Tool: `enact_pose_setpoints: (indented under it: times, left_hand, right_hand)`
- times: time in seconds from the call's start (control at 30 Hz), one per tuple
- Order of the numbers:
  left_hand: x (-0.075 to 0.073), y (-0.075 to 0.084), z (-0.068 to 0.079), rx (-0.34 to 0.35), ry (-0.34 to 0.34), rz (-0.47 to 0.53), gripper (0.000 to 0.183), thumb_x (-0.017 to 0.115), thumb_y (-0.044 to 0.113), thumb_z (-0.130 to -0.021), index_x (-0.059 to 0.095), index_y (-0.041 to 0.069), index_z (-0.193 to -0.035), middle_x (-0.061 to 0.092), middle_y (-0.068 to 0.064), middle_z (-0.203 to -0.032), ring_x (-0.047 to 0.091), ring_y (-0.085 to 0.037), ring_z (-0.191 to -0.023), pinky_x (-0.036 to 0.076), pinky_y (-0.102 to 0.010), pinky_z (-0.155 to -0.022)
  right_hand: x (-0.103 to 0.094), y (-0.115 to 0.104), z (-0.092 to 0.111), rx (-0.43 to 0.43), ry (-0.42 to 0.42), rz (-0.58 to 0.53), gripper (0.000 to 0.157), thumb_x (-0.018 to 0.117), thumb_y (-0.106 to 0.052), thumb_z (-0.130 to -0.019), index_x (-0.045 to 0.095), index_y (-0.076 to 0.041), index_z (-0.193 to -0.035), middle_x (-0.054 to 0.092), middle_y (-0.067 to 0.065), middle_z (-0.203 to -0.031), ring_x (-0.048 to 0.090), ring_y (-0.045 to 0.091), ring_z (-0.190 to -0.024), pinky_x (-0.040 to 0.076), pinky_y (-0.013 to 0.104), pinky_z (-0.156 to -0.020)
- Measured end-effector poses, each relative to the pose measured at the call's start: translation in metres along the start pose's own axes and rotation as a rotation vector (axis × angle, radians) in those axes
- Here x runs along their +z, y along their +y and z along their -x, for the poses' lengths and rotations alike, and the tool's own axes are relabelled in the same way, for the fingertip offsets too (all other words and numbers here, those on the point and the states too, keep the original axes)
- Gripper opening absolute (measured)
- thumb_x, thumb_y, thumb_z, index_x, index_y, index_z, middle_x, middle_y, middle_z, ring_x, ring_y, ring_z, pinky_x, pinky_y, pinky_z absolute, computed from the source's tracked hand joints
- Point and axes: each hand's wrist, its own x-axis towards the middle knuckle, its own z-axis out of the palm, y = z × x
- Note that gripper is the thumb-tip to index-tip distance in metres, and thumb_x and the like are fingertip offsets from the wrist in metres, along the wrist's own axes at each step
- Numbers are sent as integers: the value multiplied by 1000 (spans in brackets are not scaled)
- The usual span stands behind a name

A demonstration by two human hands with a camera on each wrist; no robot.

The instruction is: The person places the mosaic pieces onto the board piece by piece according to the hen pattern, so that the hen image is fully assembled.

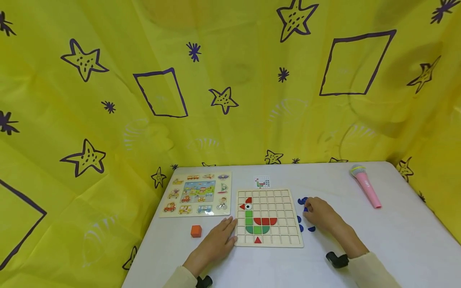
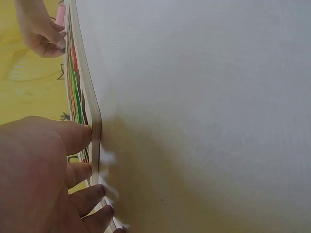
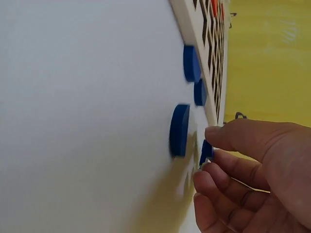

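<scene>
A wooden grid board (image 1: 283, 203) lies on the table, with red and green pieces and an eye piece set in a bird shape. My left hand (image 1: 217, 239) rests against the board's left edge, its fingers extended and touching the rim. Right of the board, my right hand (image 1: 321, 215) pinches a small blue piece (image 3: 207, 151) between thumb and fingers, low over the table. The fingers partly cover that piece. Several other blue pieces lie about it, among them a half-round one (image 3: 180, 130) and two beside the board's edge (image 3: 191, 63).
Behind the board lies a small pattern card (image 1: 262, 182). A picture puzzle board (image 1: 227, 181) lies at the back left, with an orange cube (image 1: 196, 231) in front of it. A pink toy microphone (image 1: 369, 190) lies at the right. A yellow curtain (image 1: 230, 132) hangs behind the table.
</scene>
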Motion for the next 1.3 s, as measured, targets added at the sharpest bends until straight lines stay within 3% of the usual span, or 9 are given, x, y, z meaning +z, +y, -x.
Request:
enact_pose_setpoints:
  times: [0.27, 0.63, 0.83, 1.17, 1.3]
  left_hand:
    - [1, -1, 0, -2, -4, 1, 64, 55, 40, -109, 36, 19, -166, 35, -4, -172, 33, -30, -159, 35, -52, -126]
    - [-2, 1, 1, 9, 9, 18, 63, 56, 38, -109, 37, 17, -165, 36, -6, -171, 34, -32, -158, 35, -53, -126]
    - [-1, 0, 1, 1, 3, 12, 63, 56, 38, -109, 37, 18, -166, 35, -4, -172, 33, -30, -159, 34, -51, -127]
    - [-2, 0, 0, -3, 7, 20, 63, 56, 39, -108, 37, 20, -166, 35, -3, -172, 33, -29, -159, 35, -52, -126]
    - [0, -3, 0, 28, 32, 12, 62, 56, 36, -109, 39, 17, -165, 38, -6, -170, 36, -31, -157, 36, -51, -126]
  right_hand:
    - [11, -33, -10, 3, -8, -47, 24, 71, -4, -93, 66, 8, -113, 61, 12, -96, 57, 24, -84, 53, 34, -69]
    - [37, -75, -21, -30, -61, -77, 18, 75, -7, -94, 70, -1, -111, 60, 5, -93, 56, 21, -86, 53, 34, -76]
    - [41, -81, -27, -24, -84, -54, 14, 78, -9, -93, 66, -5, -98, 57, 5, -85, 55, 20, -81, 47, 33, -70]
    - [39, -84, -32, 2, -131, -18, 18, 82, -15, -92, 67, -7, -99, 60, 4, -85, 56, 21, -80, 47, 33, -70]
    - [39, -85, -31, -10, -125, -17, 15, 81, -14, -92, 68, -8, -97, 62, 3, -84, 56, 21, -79, 46, 33, -69]
